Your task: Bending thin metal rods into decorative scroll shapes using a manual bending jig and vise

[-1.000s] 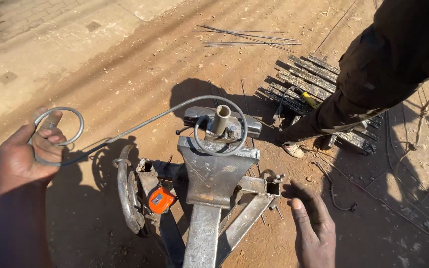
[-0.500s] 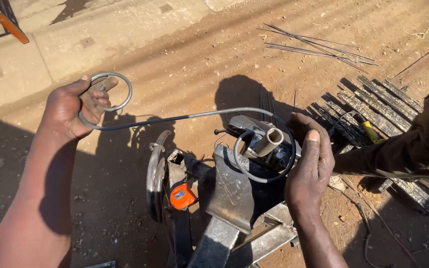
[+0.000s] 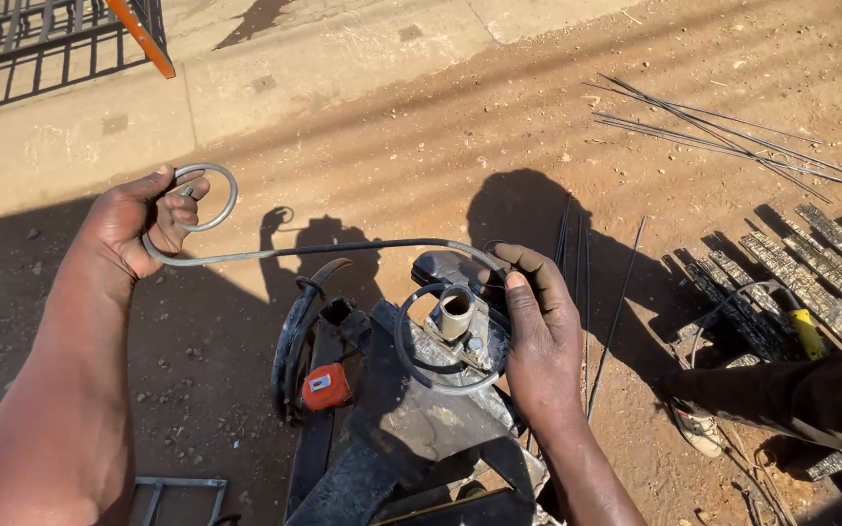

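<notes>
The left hand [image 3: 138, 226] is at about 9 o'clock in the picture, and it is closed tight around one curled end of a thin metal rod [image 3: 343, 249]. That end makes a round loop [image 3: 214, 195] that sticks out above the fingers. From there the rod runs across toward 3 o'clock, then bends down and curls into a bigger ring [image 3: 440, 375] around a short upright pipe [image 3: 455, 312]. The pipe stands on top of a dark metal bending tool [image 3: 401, 419] near the middle, a bit toward 6 o'clock. The right hand [image 3: 538, 341] is just at the 3 o'clock side of the pipe. It lies with its fingers bent over the rod where the ring starts, pressing on it and touching the tool. A small orange tape measure [image 3: 325, 386] sits on the tool at the 9 o'clock side of the pipe, next to a curved metal piece [image 3: 289, 346]. The ground is brown dirt [image 3: 421, 127]. At 1 o'clock some long thin rods [image 3: 723, 127] lie on the dirt. At 3 o'clock there are rough metal bars [image 3: 830, 244] side by side, with a yellow-handled tool [image 3: 807, 331] on them. Another person's dark sleeve [image 3: 791, 390] reaches in at 4 o'clock. At 11 o'clock there is a metal fence [image 3: 41, 39].
</notes>
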